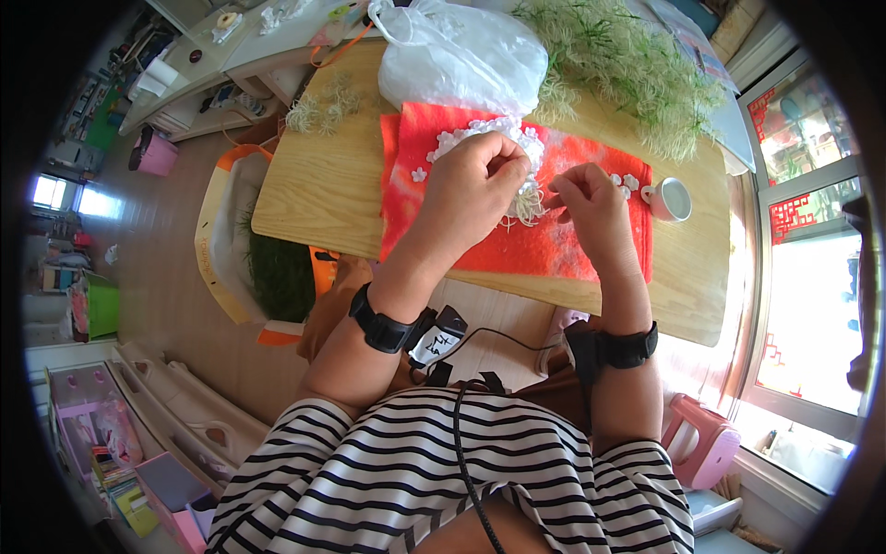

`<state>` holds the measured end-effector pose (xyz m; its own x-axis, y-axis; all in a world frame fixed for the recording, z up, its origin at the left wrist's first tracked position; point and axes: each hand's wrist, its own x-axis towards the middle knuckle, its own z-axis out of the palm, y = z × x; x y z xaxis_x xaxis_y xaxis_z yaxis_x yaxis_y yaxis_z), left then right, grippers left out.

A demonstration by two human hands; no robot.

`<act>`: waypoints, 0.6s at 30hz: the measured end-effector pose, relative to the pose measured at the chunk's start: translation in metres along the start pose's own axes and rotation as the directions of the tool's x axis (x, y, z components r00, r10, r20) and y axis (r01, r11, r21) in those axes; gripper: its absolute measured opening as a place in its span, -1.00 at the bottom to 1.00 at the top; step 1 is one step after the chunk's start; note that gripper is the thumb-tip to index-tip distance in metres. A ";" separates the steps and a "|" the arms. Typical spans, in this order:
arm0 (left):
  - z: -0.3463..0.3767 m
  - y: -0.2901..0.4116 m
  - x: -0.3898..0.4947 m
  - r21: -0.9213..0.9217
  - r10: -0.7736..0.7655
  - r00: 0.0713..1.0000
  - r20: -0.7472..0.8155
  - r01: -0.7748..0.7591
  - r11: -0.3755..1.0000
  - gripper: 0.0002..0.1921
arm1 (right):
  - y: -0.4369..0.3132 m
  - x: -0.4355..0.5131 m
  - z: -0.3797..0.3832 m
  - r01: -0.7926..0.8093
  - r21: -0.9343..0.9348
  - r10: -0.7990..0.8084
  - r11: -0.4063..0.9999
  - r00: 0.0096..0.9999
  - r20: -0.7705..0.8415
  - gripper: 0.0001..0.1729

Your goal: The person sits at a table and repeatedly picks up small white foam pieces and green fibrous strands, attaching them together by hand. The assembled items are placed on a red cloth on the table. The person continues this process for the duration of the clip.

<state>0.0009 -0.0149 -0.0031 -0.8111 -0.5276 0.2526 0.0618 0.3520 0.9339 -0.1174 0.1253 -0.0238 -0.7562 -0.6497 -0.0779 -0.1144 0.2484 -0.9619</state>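
Observation:
Over a red patterned felt-like cloth (pixel 477 260), both my hands work close together. My left hand (pixel 477 170) has its thumb and index finger pinched beside a pile of small white artificial flowers (pixel 533 143); whether something thin is between them is hidden. Just under its fingertips shows a pale, cream-coloured artificial sprig (pixel 527 206), and I cannot tell if it is held or lying. My right hand (pixel 592 208) is to the right of the sprig, fingers curled toward the thumb, its grip unclear. A few white flowers (pixel 630 182) lie beyond that hand.
A white cup (pixel 673 199) stands right of the cloth on the wooden table (pixel 318 187). Behind are a white plastic bag (pixel 464 62) and a heap of green-and-cream artificial foliage (pixel 623 76). Pale sprigs (pixel 322 111) lie at left. An open bag (pixel 232 228) with dark greenery stands below.

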 end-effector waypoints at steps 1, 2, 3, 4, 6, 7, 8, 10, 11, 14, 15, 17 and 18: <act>0.000 0.001 -0.001 0.016 -0.024 1.000 0.003 0.024 1.000 -0.88 | -0.002 0.000 -0.001 -0.005 0.088 0.005 0.996 1.000 0.000 -0.86; 0.001 0.003 -0.001 0.015 -0.031 1.000 0.001 0.031 0.999 -0.88 | -0.005 -0.001 -0.002 -0.011 0.187 0.010 0.982 1.000 0.005 -0.86; 0.002 0.003 -0.001 -0.002 -0.026 1.000 -0.005 0.026 1.000 -0.87 | -0.006 -0.001 -0.003 -0.014 0.299 0.010 0.954 1.000 0.015 -0.86; 0.003 0.003 0.000 -0.003 -0.013 1.000 -0.022 0.013 1.000 -0.87 | -0.007 -0.002 -0.003 0.000 0.314 0.001 0.949 1.000 -0.003 -0.86; 0.005 0.003 0.002 -0.038 -0.008 0.999 -0.053 0.006 0.999 -0.87 | -0.008 -0.002 -0.002 0.030 0.387 -0.022 0.921 0.999 -0.026 -0.85; 0.004 0.003 0.003 -0.025 0.035 0.997 -0.073 -0.037 0.999 -0.87 | -0.007 -0.002 -0.003 0.049 0.263 -0.038 0.964 0.998 -0.047 -0.84; 0.003 0.002 0.004 -0.016 0.036 0.996 -0.082 -0.038 0.999 -0.87 | -0.006 -0.002 -0.004 0.063 0.147 -0.055 0.987 0.997 -0.060 -0.84; 0.001 0.002 0.002 0.012 0.028 0.996 -0.082 -0.027 1.000 -0.88 | -0.002 -0.002 -0.004 0.072 -0.047 -0.074 0.996 0.997 -0.035 -0.83; 0.000 0.001 0.001 0.031 0.021 0.997 -0.075 -0.019 0.999 -0.89 | 0.001 -0.001 -0.002 0.075 -0.124 -0.075 0.989 0.997 0.000 -0.82; -0.001 0.001 0.002 0.033 0.020 0.998 -0.058 -0.018 0.999 -0.90 | 0.008 -0.001 0.002 0.104 -0.236 -0.098 0.966 0.994 0.039 -0.79; -0.001 0.001 0.002 0.025 0.023 0.998 -0.053 -0.022 0.999 -0.90 | 0.010 -0.001 0.004 0.117 -0.255 -0.110 0.960 0.993 0.041 -0.77; 0.000 0.001 0.002 0.008 0.002 0.999 -0.040 -0.002 1.000 -0.90 | 0.012 -0.001 0.009 0.138 -0.359 -0.129 0.923 0.990 0.048 -0.77; 0.000 0.000 0.002 0.000 -0.008 0.999 -0.033 0.008 1.000 -0.90 | 0.012 -0.001 0.010 0.147 -0.409 -0.138 0.901 0.989 0.052 -0.77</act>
<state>-0.0008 -0.0159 -0.0021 -0.7920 -0.5555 0.2534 0.0554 0.3479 0.9359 -0.1121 0.1218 -0.0383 -0.6986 -0.7143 0.0416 -0.4773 0.4219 -0.7708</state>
